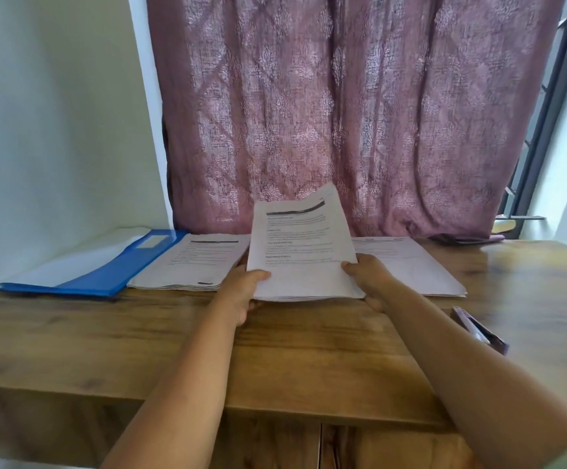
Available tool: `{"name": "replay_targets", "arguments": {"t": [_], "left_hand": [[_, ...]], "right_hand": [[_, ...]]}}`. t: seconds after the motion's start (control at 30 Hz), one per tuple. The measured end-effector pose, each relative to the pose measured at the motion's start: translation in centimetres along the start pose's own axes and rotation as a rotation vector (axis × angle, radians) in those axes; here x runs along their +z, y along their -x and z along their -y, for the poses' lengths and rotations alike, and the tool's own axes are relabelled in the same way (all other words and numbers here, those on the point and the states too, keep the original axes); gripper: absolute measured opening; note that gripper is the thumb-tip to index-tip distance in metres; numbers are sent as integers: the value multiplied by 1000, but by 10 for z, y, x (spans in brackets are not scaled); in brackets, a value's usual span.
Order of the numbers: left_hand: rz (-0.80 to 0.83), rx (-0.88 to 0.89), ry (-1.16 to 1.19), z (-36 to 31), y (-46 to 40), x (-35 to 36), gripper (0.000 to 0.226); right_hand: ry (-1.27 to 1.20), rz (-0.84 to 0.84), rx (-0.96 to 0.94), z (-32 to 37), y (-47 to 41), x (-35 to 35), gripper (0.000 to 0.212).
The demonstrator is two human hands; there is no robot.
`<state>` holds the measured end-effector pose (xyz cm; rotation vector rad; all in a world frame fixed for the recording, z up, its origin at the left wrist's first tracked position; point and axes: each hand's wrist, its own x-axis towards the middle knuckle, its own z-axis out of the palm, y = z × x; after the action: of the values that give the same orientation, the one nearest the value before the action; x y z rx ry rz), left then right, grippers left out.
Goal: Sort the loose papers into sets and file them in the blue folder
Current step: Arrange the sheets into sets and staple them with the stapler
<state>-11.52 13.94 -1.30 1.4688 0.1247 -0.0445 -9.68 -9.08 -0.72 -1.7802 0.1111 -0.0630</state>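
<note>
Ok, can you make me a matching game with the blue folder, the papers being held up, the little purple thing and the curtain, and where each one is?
Things:
1. blue folder
2. held stack of papers
3. small purple thing
4. pink curtain

Places:
A. hanging behind the table
B. lying at the table's right edge
C. gripped by the left hand and right hand, tilted up
D. lying at the table's far left

Pairs: 1-D, 2-C, 3-B, 4-A
</note>
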Motion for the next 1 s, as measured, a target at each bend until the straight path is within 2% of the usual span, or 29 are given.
{"name": "replay_targets", "arguments": {"t": [0.17, 0.27, 0.4, 0.47, 0.7, 0.87, 1.0], "left_hand": [[-234, 142, -340, 9, -25, -4, 34], [-268, 180, -537, 15, -41, -7, 42], [-303, 209, -624, 18, -58, -8, 31], [-333, 203, -642, 19, -60, -6, 23], [-354, 313, -871, 26, -62, -10, 29], [-327, 415, -1038, 32, -57, -9, 33], [-461, 542, -1231, 32, -46, -3, 42]], "right_hand": [[332, -196, -53, 2, -25, 38, 46], [340, -181, -169, -12, -24, 48, 60], [543, -176, -375, -16, -27, 45, 28], [615, -189, -433, -16, -30, 40, 21], [790, -162, -392, -24, -40, 39, 17], [820, -151, -338, -25, -36, 34, 27], [740, -183, -374, -22, -27, 30, 32]]}}
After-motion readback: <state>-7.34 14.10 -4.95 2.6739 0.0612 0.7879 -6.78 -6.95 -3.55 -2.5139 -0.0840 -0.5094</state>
